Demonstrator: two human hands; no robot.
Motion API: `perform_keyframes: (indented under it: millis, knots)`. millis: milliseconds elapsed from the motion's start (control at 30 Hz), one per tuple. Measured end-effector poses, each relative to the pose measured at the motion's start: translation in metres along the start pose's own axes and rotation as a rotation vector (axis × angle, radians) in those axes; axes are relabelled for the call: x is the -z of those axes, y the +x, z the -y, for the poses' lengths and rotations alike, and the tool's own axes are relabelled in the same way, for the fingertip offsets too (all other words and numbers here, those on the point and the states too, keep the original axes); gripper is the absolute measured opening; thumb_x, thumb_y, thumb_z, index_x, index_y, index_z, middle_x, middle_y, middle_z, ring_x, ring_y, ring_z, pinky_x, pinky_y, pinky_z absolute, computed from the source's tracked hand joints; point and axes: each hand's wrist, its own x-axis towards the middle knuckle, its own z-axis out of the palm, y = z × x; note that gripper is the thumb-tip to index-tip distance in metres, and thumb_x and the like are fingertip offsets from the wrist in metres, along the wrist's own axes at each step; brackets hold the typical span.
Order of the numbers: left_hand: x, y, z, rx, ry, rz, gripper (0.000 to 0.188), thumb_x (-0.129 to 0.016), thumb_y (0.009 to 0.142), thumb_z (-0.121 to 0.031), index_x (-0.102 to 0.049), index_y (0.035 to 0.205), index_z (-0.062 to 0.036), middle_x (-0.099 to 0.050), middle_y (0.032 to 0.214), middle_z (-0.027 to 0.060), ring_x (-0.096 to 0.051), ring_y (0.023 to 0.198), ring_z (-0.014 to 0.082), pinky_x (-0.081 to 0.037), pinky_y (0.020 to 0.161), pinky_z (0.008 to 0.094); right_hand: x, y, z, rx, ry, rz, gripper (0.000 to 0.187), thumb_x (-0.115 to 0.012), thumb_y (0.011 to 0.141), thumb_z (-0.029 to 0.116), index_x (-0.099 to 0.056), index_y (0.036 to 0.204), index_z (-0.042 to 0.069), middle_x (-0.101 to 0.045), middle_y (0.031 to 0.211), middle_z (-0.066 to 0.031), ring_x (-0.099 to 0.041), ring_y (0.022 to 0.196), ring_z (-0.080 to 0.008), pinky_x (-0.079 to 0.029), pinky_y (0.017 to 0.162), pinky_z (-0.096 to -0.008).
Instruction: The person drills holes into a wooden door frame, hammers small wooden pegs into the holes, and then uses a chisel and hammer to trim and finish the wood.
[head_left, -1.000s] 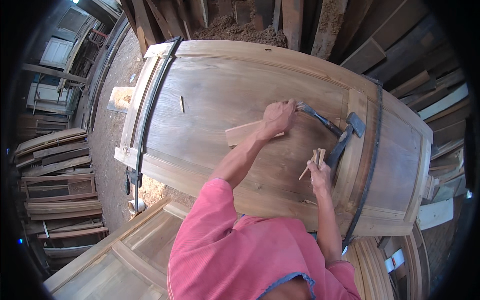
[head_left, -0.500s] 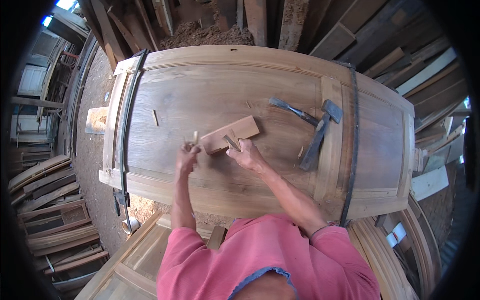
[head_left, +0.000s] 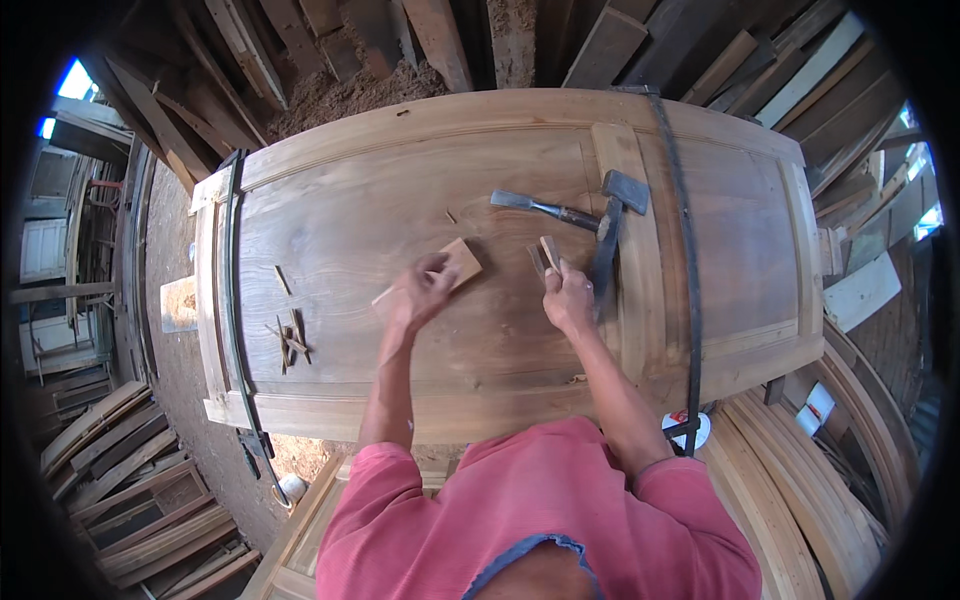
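Observation:
My left hand (head_left: 422,292) is over a short, flat wooden block (head_left: 463,262) lying aslant on the panelled wooden door (head_left: 350,190). Its fingers curl against the block and hide the block's middle. In my right hand (head_left: 570,297), closed fingers hold thin wooden slivers (head_left: 548,251) that stick up past the thumb. Just beyond and right of that hand lie a hammer (head_left: 626,190) with a dark head and a chisel (head_left: 545,208). Several small wood slivers (head_left: 290,342) lie in a loose heap on the door's left part, with a single sliver (head_left: 281,280) above them.
Long dark metal clamps cross the door at its left (head_left: 232,270) and right (head_left: 682,230). Stacked boards (head_left: 130,450) stand at the left, and leaning planks (head_left: 610,50) line the back. Another wooden panel (head_left: 300,560) lies beneath, near my body.
My left hand has let slivers go onto the door's left part and come to the block. My right hand, still holding slivers, has moved right toward the hammer. The whole view has shifted.

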Motion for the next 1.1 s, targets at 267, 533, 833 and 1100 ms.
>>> perform_keyframes:
  millis: [267,533,833,1100]
  knots:
    - [-0.132,0.036,-0.048,-0.057,-0.78,0.355,0.02,-0.064,0.102,-0.019,-0.062,0.111,-0.0014,-0.066,0.097,0.0041,-0.064,0.082,0.0111,-0.057,0.074,0.0276,0.049,-0.002,0.014,0.469,0.051,-0.11,0.039,-0.065,0.095,0.014,-0.058,0.13,-0.001,-0.067,0.11,-0.0254,-0.063,0.104,-0.0433,-0.048,0.093,-0.051]
    - [-0.148,0.152,-0.113,-0.319,-0.911,0.294,0.023,-0.062,0.102,-0.012,-0.049,0.119,-0.0065,-0.063,0.096,0.0041,-0.066,0.083,0.0132,-0.062,0.077,0.0341,0.034,0.063,-0.069,-0.306,-0.221,-0.047,0.097,-0.077,0.087,0.034,-0.02,0.157,0.0,-0.049,0.136,-0.0315,-0.056,0.122,-0.0448,-0.047,0.104,-0.0507]
    - [-0.213,0.3,-0.21,-0.5,-0.738,0.179,0.018,-0.067,0.098,-0.007,-0.058,0.112,-0.0006,-0.068,0.099,0.0058,-0.067,0.087,0.0136,-0.059,0.081,0.0313,0.087,0.065,-0.112,-0.322,0.058,0.016,0.071,-0.074,0.075,0.029,-0.053,0.134,-0.004,-0.067,0.116,-0.028,-0.064,0.112,-0.0452,-0.051,0.099,-0.0492]
    - [-0.272,0.379,-0.235,-0.685,-0.417,0.039,0.016,-0.068,0.095,-0.008,-0.062,0.108,0.0002,-0.071,0.092,0.0069,-0.067,0.079,0.0118,-0.056,0.075,0.0283,0.175,0.053,-0.077,-0.028,0.294,-0.448,0.056,-0.081,0.076,0.014,-0.055,0.121,-0.005,-0.068,0.09,-0.0168,-0.068,0.081,-0.0265,-0.054,0.076,-0.0372]
